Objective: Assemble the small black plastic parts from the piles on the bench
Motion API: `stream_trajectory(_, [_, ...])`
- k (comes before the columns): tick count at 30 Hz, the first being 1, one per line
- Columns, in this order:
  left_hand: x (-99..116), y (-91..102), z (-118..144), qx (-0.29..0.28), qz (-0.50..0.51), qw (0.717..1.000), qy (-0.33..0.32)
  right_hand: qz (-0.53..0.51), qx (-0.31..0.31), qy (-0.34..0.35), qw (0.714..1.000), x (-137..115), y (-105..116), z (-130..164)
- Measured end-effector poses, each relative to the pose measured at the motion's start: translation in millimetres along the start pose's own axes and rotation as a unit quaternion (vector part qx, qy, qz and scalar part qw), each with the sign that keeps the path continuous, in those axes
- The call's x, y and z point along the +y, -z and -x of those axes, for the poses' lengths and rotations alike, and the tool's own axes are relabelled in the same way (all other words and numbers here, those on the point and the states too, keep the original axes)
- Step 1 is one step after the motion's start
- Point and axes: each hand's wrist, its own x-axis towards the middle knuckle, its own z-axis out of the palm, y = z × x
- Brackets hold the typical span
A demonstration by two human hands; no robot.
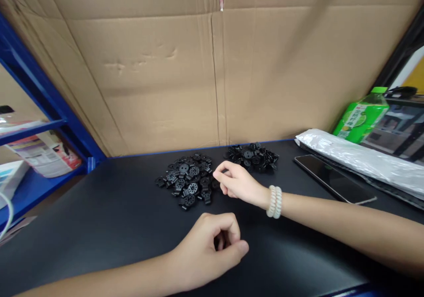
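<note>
While both hands rest over the black table point(99, 226), the near pile of black plastic parts point(188, 180) serves as landmark.

Head view:
Near pile: loose flat heap, spread slightly wider side to side than front to back, no single long axis.
Right hand point(236, 183): just right of the near pile, fingertips curled together at its right edge, touching or almost touching the outermost pieces; whether a part is pinched, I cannot tell.
Left hand point(210, 244): nearer the camera than the near pile, well apart from it, loosely clenched; nothing visible inside.
Nearer hand: the right.
Far pile point(252, 156): behind and right of the near pile, beyond the right hand.
Phone point(333, 184): far right of the near pile.
</note>
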Motion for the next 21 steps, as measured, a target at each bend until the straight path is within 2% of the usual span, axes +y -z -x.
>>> stream_trajectory(2, [1,0.8,0,-0.003,-0.002,1.0,0.004,0.012,-0.006,0.018,1.0,-4,21,16])
stream_trajectory(4, [3,1.6,-1,-0.004,-0.003,1.0,0.009,0.04,0.011,0.036,0.998,-6,52,31])
stream_trajectory(6, [4,2.0,-2,-0.006,0.001,1.0,0.016,0.15,0.076,0.085,0.982,-3,89,40])
stream_trajectory(8, [5,1.8,-3,-0.006,0.007,1.0,0.023,0.249,0.113,0.08,0.959,5,125,44])
stream_trajectory(11, [4,0.9,-3,-0.007,0.011,0.999,0.029,0.283,0.118,0.054,0.95,18,161,44])
stream_trajectory(14, [3,-0.1,-2,-0.004,0.012,1.0,0.027,0.306,0.111,0.052,0.944,25,165,44])
stream_trajectory(21, [4,0.0,-3,-0.009,0.006,1.0,0.027,0.345,0.104,0.067,0.931,32,138,41])
